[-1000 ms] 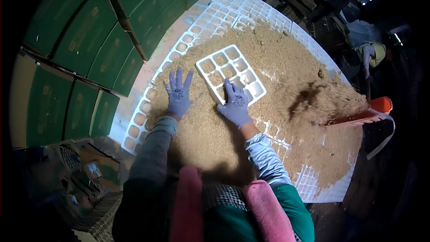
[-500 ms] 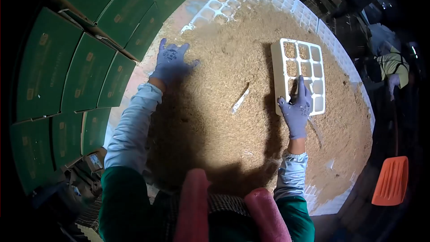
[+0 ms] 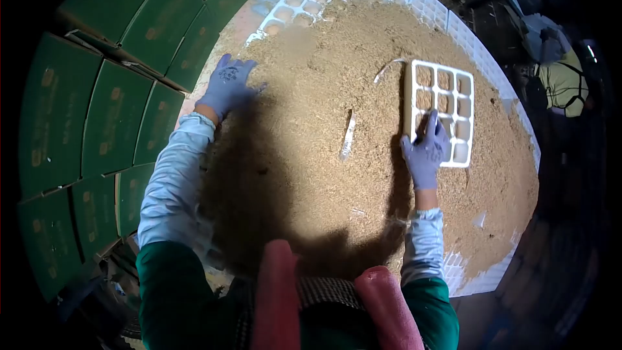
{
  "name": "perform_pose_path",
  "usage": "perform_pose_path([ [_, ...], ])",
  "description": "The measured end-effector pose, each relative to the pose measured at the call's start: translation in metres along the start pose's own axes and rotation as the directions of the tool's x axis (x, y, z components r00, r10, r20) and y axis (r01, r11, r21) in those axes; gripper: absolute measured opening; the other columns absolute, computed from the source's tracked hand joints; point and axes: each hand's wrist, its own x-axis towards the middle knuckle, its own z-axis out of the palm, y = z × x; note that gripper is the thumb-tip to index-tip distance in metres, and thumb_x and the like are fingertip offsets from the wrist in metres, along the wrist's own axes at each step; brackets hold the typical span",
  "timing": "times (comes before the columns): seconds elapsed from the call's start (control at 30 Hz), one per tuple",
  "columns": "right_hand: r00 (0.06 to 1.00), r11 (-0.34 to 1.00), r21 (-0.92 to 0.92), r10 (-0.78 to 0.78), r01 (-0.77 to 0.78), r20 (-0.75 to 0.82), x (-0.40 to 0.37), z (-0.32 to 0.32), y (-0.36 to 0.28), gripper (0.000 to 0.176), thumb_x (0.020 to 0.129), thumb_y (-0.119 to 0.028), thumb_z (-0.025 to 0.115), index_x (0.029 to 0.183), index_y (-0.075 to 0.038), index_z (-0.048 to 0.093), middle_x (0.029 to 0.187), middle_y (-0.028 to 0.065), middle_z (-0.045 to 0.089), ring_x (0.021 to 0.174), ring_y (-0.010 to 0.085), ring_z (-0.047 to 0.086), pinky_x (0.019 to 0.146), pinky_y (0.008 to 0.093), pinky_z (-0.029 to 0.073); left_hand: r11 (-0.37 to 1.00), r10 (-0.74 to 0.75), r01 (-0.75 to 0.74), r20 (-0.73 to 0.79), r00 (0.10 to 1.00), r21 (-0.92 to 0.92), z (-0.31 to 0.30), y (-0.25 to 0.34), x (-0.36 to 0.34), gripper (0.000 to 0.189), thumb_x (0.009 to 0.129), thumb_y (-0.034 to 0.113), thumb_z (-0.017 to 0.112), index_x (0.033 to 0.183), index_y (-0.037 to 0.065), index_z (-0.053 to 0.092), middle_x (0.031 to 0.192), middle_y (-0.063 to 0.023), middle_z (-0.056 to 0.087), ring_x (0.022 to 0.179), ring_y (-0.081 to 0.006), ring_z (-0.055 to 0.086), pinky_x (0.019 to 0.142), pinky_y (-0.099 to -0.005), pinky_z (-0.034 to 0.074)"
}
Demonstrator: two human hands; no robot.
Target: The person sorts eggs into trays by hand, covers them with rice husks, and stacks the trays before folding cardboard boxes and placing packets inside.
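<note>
Both hands' fingers lie spread, right hand [image 3: 424, 150] on the tray [image 3: 441, 65], left hand [image 3: 227, 84] on sawdust [image 3: 304, 155].

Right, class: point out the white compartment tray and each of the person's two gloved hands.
white tray [image 3: 451, 94]: head view, on a rib between its upper cells.
left hand [image 3: 227, 87]: head view, back of the hand.
right hand [image 3: 426, 152]: head view, back of the hand.

The small white plastic grid tray [image 3: 409, 100] looks smooth and faintly glossy. Around it, the tan heap of husk-like grain [image 3: 304, 129] is dry, rough and matt. The left hand [image 3: 227, 87] and right hand [image 3: 424, 152] wear lavender knit gloves of matt cloth. Far left of the tray, the green cardboard boxes [image 3: 116, 110] look matt.
</note>
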Motion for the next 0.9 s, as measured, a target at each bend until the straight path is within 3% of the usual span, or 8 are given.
perform_pose_path([
  [0.27, 0.991, 0.993, 0.099, 0.044, -0.057, 0.128, 0.067, 0.003, 0.011, 0.091, 0.063, -0.03, 0.073, 0.14, -0.01, 0.031, 0.118, 0.0176, 0.049, 0.11, 0.0347, 0.046, 0.095, 0.0422, 0.04, 0.998, -0.054, 0.049, -0.167, 0.984, -0.034, 0.016, 0.019, -0.013, 0.047, 0.077, 0.033, 0.067, 0.111, 0.004, 0.055, 0.107, -0.0155, 0.055, 0.101, -0.0321, 0.049, 0.096, -0.044, 0.035],
  [0.33, 0.984, 0.96, 0.281, -0.069, 0.02, 0.165, 0.06, -0.005, -0.003, 0.088, 0.061, -0.029, 0.073, 0.138, -0.009, 0.036, 0.115, 0.0164, 0.052, 0.106, 0.0329, 0.048, 0.094, 0.0412, 0.04, 0.999, 0.03, -0.034, -0.517, 0.855, 0.002, 0.015, 0.066, -0.008, 0.039, 0.076, 0.032, 0.068, 0.101, 0.005, 0.059, 0.106, -0.0152, 0.053, 0.103, -0.0318, 0.047, 0.095, -0.0505, 0.032],
  [0.4, 0.989, 0.961, 0.274, -0.077, 0.039, 0.13, 0.044, -0.014, -0.018, 0.088, 0.06, -0.029, 0.072, 0.138, -0.008, 0.036, 0.115, 0.0162, 0.051, 0.103, 0.0331, 0.048, 0.092, 0.0411, 0.04, 0.979, 0.052, -0.141, -0.493, 0.869, -0.147, -0.004, 0.137, -0.01, 0.033, 0.074, 0.033, 0.069, 0.09, 0.005, 0.061, 0.106, -0.0143, 0.052, 0.105, -0.0318, 0.046, 0.096, -0.0547, 0.028],
  [0.47, 0.998, 0.974, 0.221, -0.057, 0.052, 0.014, 0.032, -0.02, -0.026, 0.087, 0.061, -0.027, 0.071, 0.138, -0.007, 0.036, 0.115, 0.0174, 0.051, 0.103, 0.0331, 0.048, 0.091, 0.0411, 0.041, 0.999, 0.038, -0.036, 0.047, 0.998, -0.041, 0.001, 0.192, 0.0, 0.035, 0.071, 0.034, 0.07, 0.087, 0.005, 0.062, 0.107, -0.0137, 0.051, 0.107, -0.0328, 0.044, 0.1, -0.0518, 0.026],
  [0.67, 0.979, 0.979, -0.029, 0.201, -0.201, -0.025, 0.012, -0.048, 0.038, 0.088, 0.062, -0.027, 0.073, 0.137, -0.004, 0.034, 0.116, 0.021, 0.049, 0.105, 0.0361, 0.048, 0.091, 0.0426, 0.04, 0.841, 0.308, -0.418, -0.33, 0.892, -0.345, 0.054, 0.157, -0.037, 0.022, 0.075, 0.023, 0.067, 0.087, 0.006, 0.06, 0.095, -0.0114, 0.053, 0.098, -0.0279, 0.05, 0.101, -0.0446, 0.029],
  [0.73, 0.972, 0.968, -0.086, 0.236, -0.235, 0.008, 0.006, -0.03, 0.059, 0.09, 0.061, -0.03, 0.073, 0.138, -0.004, 0.033, 0.116, 0.0223, 0.049, 0.105, 0.0372, 0.048, 0.091, 0.0431, 0.04, 0.887, 0.138, -0.348, -0.545, 0.827, -0.303, 0.038, 0.1, -0.104, 0.013, 0.078, 0.012, 0.06, 0.088, 0.003, 0.059, 0.098, -0.0139, 0.056, 0.096, -0.0311, 0.053, 0.094, -0.0416, 0.039],
  [0.83, 0.991, 0.988, -0.082, 0.125, -0.13, -0.054, 0.025, 0.003, 0.049, 0.091, 0.06, -0.033, 0.072, 0.137, -0.003, 0.034, 0.113, 0.0226, 0.051, 0.103, 0.0389, 0.049, 0.091, 0.0442, 0.04, 0.817, -0.263, 0.134, -0.156, 0.952, -0.56, -0.045, 0.023, -0.244, 0.02, 0.083, 0.006, 0.052, 0.101, -0.003, 0.055, 0.1, -0.0123, 0.057, 0.105, -0.0236, 0.052, 0.094, -0.0321, 0.039],
  [0.9, 0.999, 0.996, 0.084, 0.028, -0.025, -0.032, 0.063, 0.015, 0.018, 0.09, 0.061, -0.035, 0.071, 0.137, -0.003, 0.034, 0.112, 0.0218, 0.052, 0.104, 0.0381, 0.05, 0.092, 0.0441, 0.04, 0.285, -0.902, 0.588, -0.005, 0.431, -0.757, -0.05, -0.008, -0.398, 0.019, 0.092, 0.012, 0.047, 0.102, -0.001, 0.056, 0.106, -0.0078, 0.056, 0.103, -0.0182, 0.051, 0.094, -0.029, 0.038],
])
